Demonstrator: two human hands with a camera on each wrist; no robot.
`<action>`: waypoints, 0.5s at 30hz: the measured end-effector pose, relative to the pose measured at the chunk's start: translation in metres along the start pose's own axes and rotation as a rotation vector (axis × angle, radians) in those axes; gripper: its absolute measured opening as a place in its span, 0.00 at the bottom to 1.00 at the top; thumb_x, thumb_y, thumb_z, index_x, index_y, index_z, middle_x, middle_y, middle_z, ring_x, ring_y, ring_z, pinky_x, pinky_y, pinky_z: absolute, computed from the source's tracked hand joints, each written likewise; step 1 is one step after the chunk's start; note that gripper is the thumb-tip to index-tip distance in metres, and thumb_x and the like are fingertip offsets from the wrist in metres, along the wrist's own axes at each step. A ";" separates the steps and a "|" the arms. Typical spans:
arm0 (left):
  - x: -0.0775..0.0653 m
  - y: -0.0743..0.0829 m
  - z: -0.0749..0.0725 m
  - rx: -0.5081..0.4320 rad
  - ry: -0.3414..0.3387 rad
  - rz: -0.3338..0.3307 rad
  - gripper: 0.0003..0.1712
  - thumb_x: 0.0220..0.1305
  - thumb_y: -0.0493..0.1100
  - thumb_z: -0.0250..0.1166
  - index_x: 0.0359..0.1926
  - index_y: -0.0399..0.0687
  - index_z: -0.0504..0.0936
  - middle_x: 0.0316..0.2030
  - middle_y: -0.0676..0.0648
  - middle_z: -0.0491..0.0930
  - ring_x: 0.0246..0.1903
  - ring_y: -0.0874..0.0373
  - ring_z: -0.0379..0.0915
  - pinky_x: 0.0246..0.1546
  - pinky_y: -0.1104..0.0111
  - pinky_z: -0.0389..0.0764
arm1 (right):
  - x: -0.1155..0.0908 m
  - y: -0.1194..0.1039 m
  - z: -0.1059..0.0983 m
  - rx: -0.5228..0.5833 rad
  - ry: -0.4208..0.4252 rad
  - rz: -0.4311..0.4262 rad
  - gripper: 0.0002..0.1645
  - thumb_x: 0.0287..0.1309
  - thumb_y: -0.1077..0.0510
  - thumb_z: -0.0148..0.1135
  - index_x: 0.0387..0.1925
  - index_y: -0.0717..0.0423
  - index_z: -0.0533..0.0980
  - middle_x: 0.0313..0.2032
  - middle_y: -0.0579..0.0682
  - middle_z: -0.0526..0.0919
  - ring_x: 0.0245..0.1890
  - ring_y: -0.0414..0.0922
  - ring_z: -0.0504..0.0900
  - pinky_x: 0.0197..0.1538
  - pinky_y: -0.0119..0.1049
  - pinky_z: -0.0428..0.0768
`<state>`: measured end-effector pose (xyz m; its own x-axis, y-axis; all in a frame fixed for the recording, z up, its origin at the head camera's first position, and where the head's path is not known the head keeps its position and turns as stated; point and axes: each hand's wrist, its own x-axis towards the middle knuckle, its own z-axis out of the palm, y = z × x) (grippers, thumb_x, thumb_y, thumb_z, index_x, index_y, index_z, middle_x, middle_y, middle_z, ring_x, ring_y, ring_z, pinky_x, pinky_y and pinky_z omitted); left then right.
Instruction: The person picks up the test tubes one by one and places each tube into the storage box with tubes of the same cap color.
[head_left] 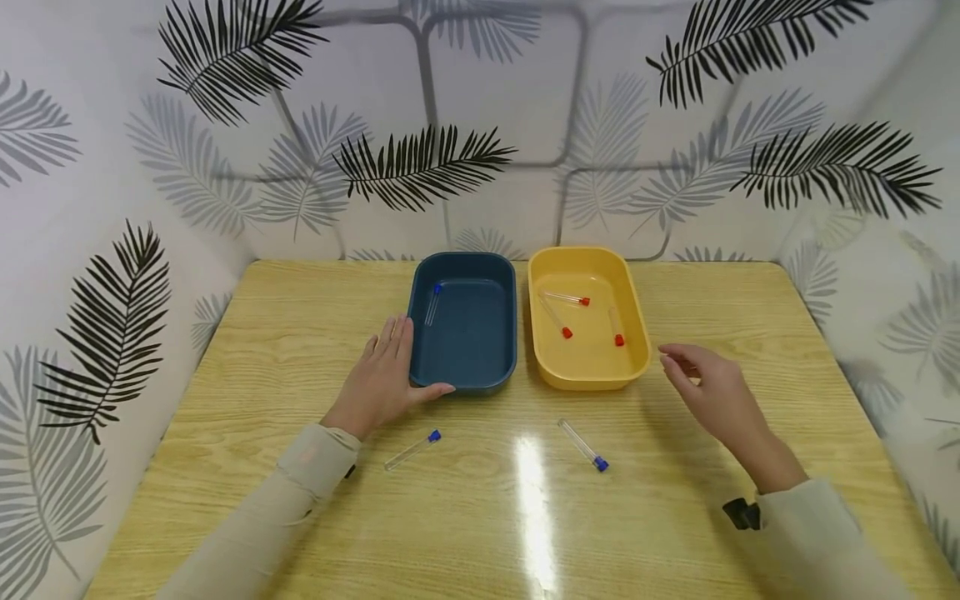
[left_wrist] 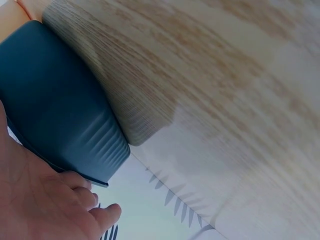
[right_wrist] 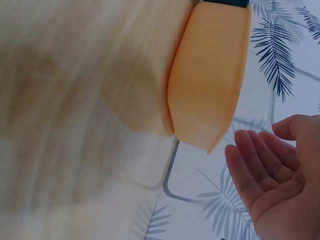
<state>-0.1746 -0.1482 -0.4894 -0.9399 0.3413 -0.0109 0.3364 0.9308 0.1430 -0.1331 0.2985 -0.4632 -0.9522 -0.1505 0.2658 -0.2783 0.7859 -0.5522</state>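
Observation:
My left hand (head_left: pixel 381 385) rests against the left side of a dark blue plastic bin (head_left: pixel 474 350), fingers straight along its rim and thumb stretched by the front corner. Inside that bin lies one test tube with a blue cap (head_left: pixel 433 303). To its right stands a yellow bin (head_left: pixel 589 367) with three red-capped test tubes (head_left: pixel 567 297) in it. Just off the yellow bin's right side, my right hand (head_left: pixel 708 390) hovers with loosely bent fingers and nothing in it. The right wrist view shows its palm (right_wrist: pixel 285 200) bare, apart from the bin wall.
Two more blue-capped test tubes lie on the wooden table (head_left: pixel 465 533): one (head_left: pixel 411 451) near my left wrist, the other (head_left: pixel 582 445) in front of the yellow bin. A leaf-patterned curtain (head_left: pixel 495 200) rises behind the table's back edge and along both sides.

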 end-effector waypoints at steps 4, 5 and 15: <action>0.000 0.001 0.000 -0.006 -0.006 0.002 0.71 0.42 0.87 0.37 0.72 0.39 0.37 0.71 0.40 0.40 0.70 0.50 0.29 0.67 0.54 0.44 | -0.010 0.001 0.008 0.017 -0.088 0.015 0.18 0.65 0.52 0.53 0.50 0.59 0.77 0.39 0.53 0.82 0.37 0.48 0.81 0.39 0.46 0.80; 0.000 0.001 -0.001 -0.010 -0.009 0.003 0.71 0.42 0.87 0.38 0.72 0.38 0.37 0.71 0.39 0.40 0.70 0.50 0.29 0.67 0.53 0.44 | -0.013 0.002 0.011 0.026 -0.105 0.013 0.18 0.65 0.54 0.54 0.51 0.59 0.76 0.38 0.53 0.82 0.36 0.48 0.81 0.38 0.46 0.80; 0.000 0.001 -0.001 -0.007 -0.009 0.006 0.71 0.43 0.87 0.37 0.72 0.38 0.37 0.71 0.38 0.41 0.70 0.49 0.30 0.66 0.53 0.45 | -0.035 -0.007 0.031 0.090 -0.128 0.003 0.11 0.63 0.58 0.57 0.43 0.61 0.78 0.34 0.48 0.82 0.35 0.42 0.80 0.38 0.38 0.80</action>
<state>-0.1743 -0.1472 -0.4883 -0.9373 0.3480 -0.0186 0.3414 0.9278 0.1502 -0.1018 0.2790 -0.4933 -0.9597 -0.2278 0.1645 -0.2801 0.7307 -0.6226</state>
